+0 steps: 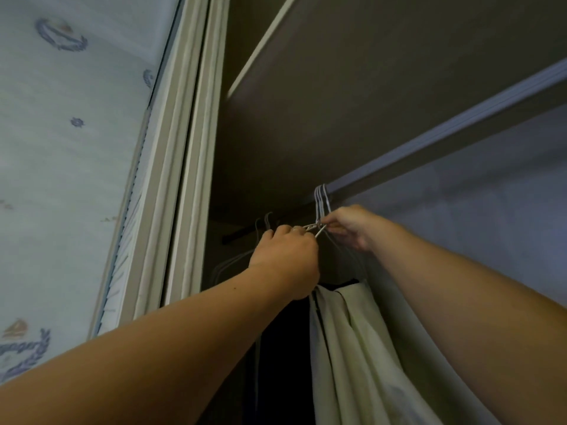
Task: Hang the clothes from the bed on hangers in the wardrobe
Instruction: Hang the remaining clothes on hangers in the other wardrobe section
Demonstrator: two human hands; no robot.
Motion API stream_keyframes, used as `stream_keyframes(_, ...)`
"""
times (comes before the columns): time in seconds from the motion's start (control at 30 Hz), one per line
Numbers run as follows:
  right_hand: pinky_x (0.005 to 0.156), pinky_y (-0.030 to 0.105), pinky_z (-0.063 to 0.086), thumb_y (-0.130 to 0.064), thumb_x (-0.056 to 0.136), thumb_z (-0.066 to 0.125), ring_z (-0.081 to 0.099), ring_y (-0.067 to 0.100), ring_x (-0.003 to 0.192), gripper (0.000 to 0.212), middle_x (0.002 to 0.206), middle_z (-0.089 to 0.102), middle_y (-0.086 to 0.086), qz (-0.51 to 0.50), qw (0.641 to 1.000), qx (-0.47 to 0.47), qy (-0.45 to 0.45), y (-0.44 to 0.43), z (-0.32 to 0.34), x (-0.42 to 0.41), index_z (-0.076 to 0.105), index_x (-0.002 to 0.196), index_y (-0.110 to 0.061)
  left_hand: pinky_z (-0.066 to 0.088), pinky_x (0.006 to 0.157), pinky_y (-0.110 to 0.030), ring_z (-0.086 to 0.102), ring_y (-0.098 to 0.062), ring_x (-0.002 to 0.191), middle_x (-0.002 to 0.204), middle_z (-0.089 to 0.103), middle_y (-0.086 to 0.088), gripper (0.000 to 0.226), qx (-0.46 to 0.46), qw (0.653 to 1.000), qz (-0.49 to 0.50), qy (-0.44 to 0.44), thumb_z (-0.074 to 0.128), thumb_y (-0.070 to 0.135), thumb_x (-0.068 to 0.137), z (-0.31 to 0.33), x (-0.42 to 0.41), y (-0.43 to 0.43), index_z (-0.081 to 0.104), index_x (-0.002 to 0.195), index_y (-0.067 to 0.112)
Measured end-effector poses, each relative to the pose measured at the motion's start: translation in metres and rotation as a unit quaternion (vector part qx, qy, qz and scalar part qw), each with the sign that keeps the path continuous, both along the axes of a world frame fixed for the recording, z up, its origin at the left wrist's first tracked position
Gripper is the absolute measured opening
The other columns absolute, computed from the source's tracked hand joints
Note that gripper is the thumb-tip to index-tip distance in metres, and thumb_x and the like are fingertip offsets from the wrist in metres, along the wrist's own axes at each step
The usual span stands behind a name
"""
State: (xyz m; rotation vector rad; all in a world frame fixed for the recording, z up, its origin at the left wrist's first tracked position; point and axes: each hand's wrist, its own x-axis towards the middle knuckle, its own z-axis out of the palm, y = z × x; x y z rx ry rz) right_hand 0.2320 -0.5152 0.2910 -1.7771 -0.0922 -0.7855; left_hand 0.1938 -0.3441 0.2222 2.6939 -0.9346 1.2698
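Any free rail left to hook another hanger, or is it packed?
Free: the rail stretch right of the white hangers, up to the frame edge. Crowded: left of them, where the left hand and right hand grip their necks, more hooks hang beyond, pale garment below.

Rail (445, 130) right of the hanger hooks (322, 199) lies bare; shelf (337, 102) close above, pale garment (352, 348) hangs below.
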Motion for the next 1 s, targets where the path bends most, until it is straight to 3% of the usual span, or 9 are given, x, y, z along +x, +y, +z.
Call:
stream_keyframes(0.07,0.083,0.037,0.054,-0.013,0.089,0.064,0.063,0.025,0.101,0.021,0.11,0.067,0.013,-0.026,0.999,-0.033,0.001,0.003,0.0,0.004,0.065,0.108,-0.007,0.02,0.119,-0.05,0.022,-0.031,0.146,0.161,0.023,-0.009,0.052,0.017,0.999,0.018,-0.024,0.048,0.021,0.098,0.0,0.003,0.003,0.038,0.149,0.017)
stream_keyframes(0.17,0.047,0.024,0.046,-0.011,0.091,0.062,0.061,0.018,0.069,0.014,0.085,0.064,0.009,-0.041,0.998,-0.05,0.001,0.006,-0.001,0.003,0.064,0.104,-0.005,0.024,0.118,-0.048,0.027,-0.031,0.144,0.16,0.025,-0.009,0.054,0.021,0.999,0.022,-0.016,0.05,0.02,0.097,0.001,0.007,0.007,0.037,0.149,0.017)
stream_keyframes(0.23,0.044,0.022,0.041,-0.011,0.092,0.06,0.06,0.016,0.064,0.01,0.081,0.063,0.007,-0.045,0.998,-0.052,0.0,0.005,-0.002,0.002,0.063,0.101,-0.007,0.031,0.115,-0.047,0.033,-0.032,0.14,0.157,0.029,-0.011,0.054,0.023,1.0,0.017,-0.004,0.051,0.019,0.097,0.002,0.006,0.007,0.036,0.149,0.016)
stream_keyframes(0.37,0.054,0.025,0.038,-0.019,0.095,0.057,0.061,0.017,0.073,0.016,0.088,0.065,0.007,-0.039,0.998,-0.047,-0.004,0.005,-0.008,0.0,0.064,0.107,-0.01,0.043,0.107,-0.048,0.041,-0.033,0.134,0.153,0.033,-0.012,0.06,0.032,0.999,0.015,-0.005,0.052,0.015,0.097,0.001,0.001,0.004,0.029,0.152,0.018)
stream_keyframes(0.47,0.073,0.031,0.043,-0.027,0.099,0.052,0.06,0.021,0.095,0.029,0.112,0.065,0.008,-0.04,0.996,-0.071,-0.023,0.007,-0.017,0.002,0.061,0.123,-0.012,0.046,0.1,-0.045,0.047,-0.031,0.127,0.147,0.041,-0.011,0.053,0.04,0.999,0.016,-0.028,0.051,0.02,0.098,-0.001,-0.003,0.006,0.034,0.148,0.019)
stream_keyframes(0.6,0.093,0.034,0.041,-0.028,0.099,0.051,0.053,0.019,0.111,0.041,0.127,0.057,0.004,-0.051,0.99,-0.105,-0.078,0.013,-0.036,-0.003,0.05,0.137,-0.014,0.038,0.109,-0.043,0.045,-0.028,0.132,0.148,0.044,-0.008,0.049,0.06,0.996,0.017,-0.058,0.043,0.04,0.102,-0.012,-0.017,0.022,0.037,0.146,0.02)
stream_keyframes(0.67,0.109,0.04,0.037,-0.034,0.096,0.054,0.047,0.021,0.129,0.053,0.142,0.049,0.003,-0.072,0.985,-0.129,-0.092,0.021,-0.05,-0.009,0.042,0.145,-0.019,0.031,0.116,-0.045,0.038,-0.027,0.14,0.153,0.04,-0.007,0.055,0.061,0.993,0.018,-0.095,0.039,0.047,0.101,-0.022,-0.024,0.037,0.033,0.15,0.022)
stream_keyframes(0.8,0.114,0.048,0.032,-0.041,0.092,0.054,0.035,0.024,0.139,0.061,0.153,0.035,0.001,-0.142,0.967,-0.171,-0.129,0.049,-0.092,-0.031,0.034,0.148,-0.029,0.006,0.124,-0.047,0.007,-0.024,0.153,0.164,0.018,-0.003,0.067,0.072,0.981,0.039,-0.175,0.027,0.058,0.1,-0.044,-0.041,0.078,0.017,0.157,0.024)
stream_keyframes(1.0,0.119,0.051,0.008,-0.047,0.098,0.043,-0.001,0.02,0.15,0.064,0.163,0.006,-0.007,-0.209,0.914,-0.319,-0.135,0.117,-0.179,-0.096,0.013,0.153,-0.037,0.0,0.123,-0.052,-0.006,-0.025,0.153,0.166,0.011,-0.003,0.071,0.048,0.98,0.051,-0.184,0.013,0.065,0.098,-0.097,-0.084,0.161,0.014,0.158,0.027)
